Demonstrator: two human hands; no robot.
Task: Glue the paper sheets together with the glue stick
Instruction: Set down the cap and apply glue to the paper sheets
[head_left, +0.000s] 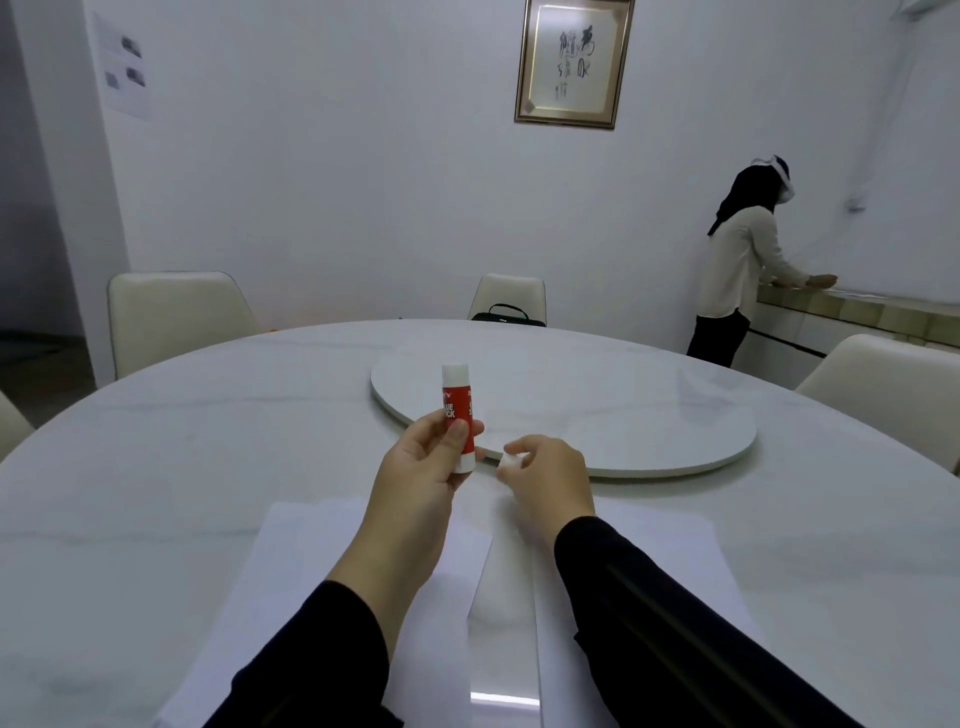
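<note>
Head view: left hand (415, 467) pinches the upright cylindrical red-and-white glue stick (458, 418). Right hand (545, 475) curls round a small white cap (509, 461). Two flat paper sheets (291, 561) lie on the glossy marble worktop (156, 467).

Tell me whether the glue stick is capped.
Cannot tell. The glue stick top looks white; the right hand holds a small white piece, maybe its cap.

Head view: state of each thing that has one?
glue stick: upright, held in the left hand, off the table
cap: pinched in the right hand, apart from the stick
left paper sheet: flat on the table, partly under the left arm
right paper sheet: flat, apart from the left one, bare table between
turntable: flat, nothing on it
</note>
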